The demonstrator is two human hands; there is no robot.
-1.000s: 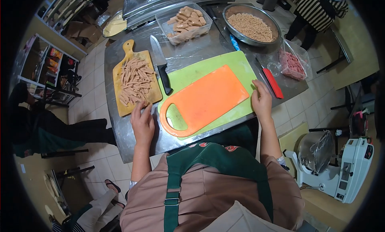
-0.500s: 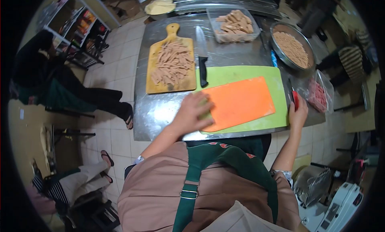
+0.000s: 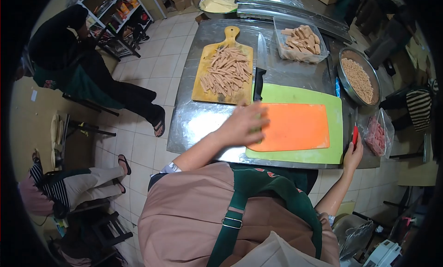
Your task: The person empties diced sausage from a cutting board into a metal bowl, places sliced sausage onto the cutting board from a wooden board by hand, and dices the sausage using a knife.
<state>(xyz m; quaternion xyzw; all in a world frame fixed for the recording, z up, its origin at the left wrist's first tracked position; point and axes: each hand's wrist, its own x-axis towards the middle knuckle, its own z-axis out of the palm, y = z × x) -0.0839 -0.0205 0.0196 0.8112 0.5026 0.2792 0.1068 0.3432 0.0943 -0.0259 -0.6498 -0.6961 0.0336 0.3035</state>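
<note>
At the left edge of the orange cutting board [image 3: 295, 128], my left hand [image 3: 242, 124] reaches with fingers outstretched, blurred by motion. That board lies on a larger green cutting mat [image 3: 336, 128]. My right hand [image 3: 352, 157] grips a small red-handled knife [image 3: 355, 135] by the mat's right side, its blade pointing away from me. Just beyond my left hand lies a large black-handled knife [image 3: 259, 78], next to a wooden paddle board [image 3: 201, 84] heaped with pale brown strips [image 3: 226, 71].
Pale brown chunks fill a clear plastic tub [image 3: 302, 59] at the back. A metal bowl [image 3: 378, 94] of small pieces and a bag of pink meat [image 3: 376, 135] stand along the right side. Two people, one a person in black [image 3: 101, 78], are at the left.
My view has turned, so the table appears shifted to the right. The orange board looks straighter. My left hand stays at its left edge; my right hand still holds the red-handled knife.
</note>
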